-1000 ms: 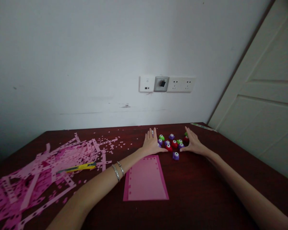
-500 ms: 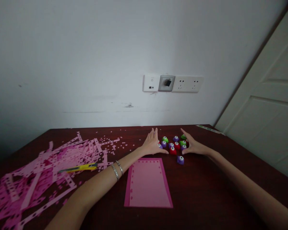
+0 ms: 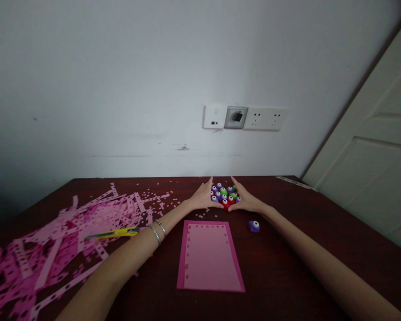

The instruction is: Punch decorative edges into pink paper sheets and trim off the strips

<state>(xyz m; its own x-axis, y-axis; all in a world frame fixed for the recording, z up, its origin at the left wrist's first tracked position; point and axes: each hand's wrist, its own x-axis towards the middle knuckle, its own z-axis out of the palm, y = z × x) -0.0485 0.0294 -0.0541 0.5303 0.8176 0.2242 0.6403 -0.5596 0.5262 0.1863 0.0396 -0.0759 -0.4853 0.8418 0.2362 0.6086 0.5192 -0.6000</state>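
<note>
Head view. The left hand (image 3: 201,196) and the right hand (image 3: 246,200) are positioned on the far part of the table (image 3: 274,276), facing each other. Both hands are open, thumbs spread from the fingers, forming a frame around the grouped pieces (image 3: 223,191). These are small red, green and purple units with white, eye-like tops, packed close together between the two hands. The thumbs border the near side of the group; whether each fingertip makes contact cannot be told.

One purple piece (image 3: 254,226) lies apart from the group, nearer the person than the right hand and beside the right forearm. Nearer than both hands, between the forearms, a light pink sheet (image 3: 210,258) rests on a darker pink sheet (image 3: 181,276). Punched shapes run along its left and far edges.

To the left of the left hand are the pink strips (image 3: 87,223), heaped and perforated, with a yellow cutter (image 3: 120,232) lying across them. Paper bits (image 3: 157,200) are scattered between the heap and the left hand. Two bracelets (image 3: 156,232) encircle the left forearm. Beyond and to the right of the right hand, a flat narrow strip (image 3: 296,182) lies near the table edge. Wall sockets (image 3: 265,119) are mounted above the hands.
</note>
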